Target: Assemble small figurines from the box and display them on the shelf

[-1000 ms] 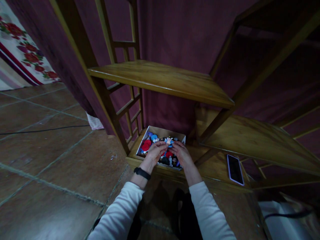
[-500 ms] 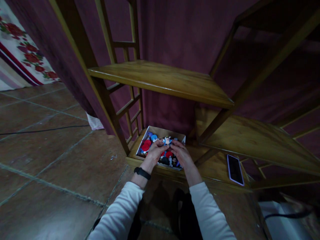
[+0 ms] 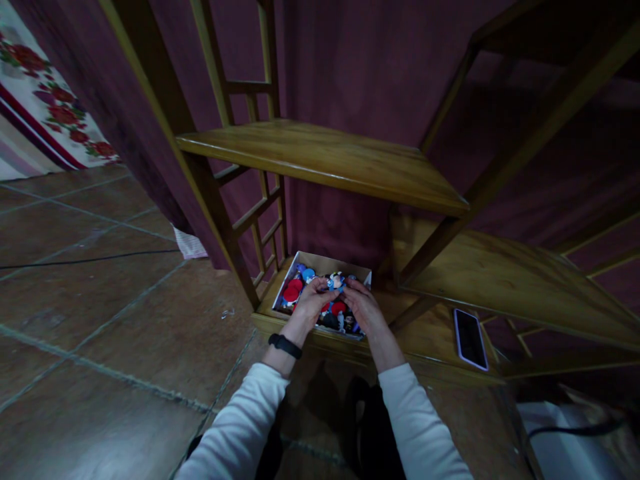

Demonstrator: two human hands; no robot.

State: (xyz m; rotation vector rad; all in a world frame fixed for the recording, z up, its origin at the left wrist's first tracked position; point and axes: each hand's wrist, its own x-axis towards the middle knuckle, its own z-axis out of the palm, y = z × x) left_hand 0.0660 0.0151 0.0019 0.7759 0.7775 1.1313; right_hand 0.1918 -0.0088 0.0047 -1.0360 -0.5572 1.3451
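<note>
Toy figure [image 3: 335,281] held over an open box [image 3: 327,263]

Head view. The left hand [image 3: 311,301] grips the small toy figure, which is blue and pale, between thumb and fingers. The right hand [image 3: 363,303] is positioned at the opposite side of the toy figure, its fingers bent inward; whether its fingertips press on the toy figure cannot be told. The two hands face each other, near together, with the toy figure between them above the contents of the box.

The box is filled with other toys [image 3: 293,291], among them red, blue and dark pieces. It rests on the bottom shelf [image 3: 425,330] of a wooden rack, beside the lattice side panel [image 3: 256,220]. A phone [image 3: 471,340] in a light purple case lies on the same shelf, to the right of the box and well apart from it. An upper shelf [image 3: 320,157] extends above the box. A dark purple curtain [image 3: 350,80] hangs behind the rack. A black wristband [image 3: 285,345] encircles the left wrist.
</note>
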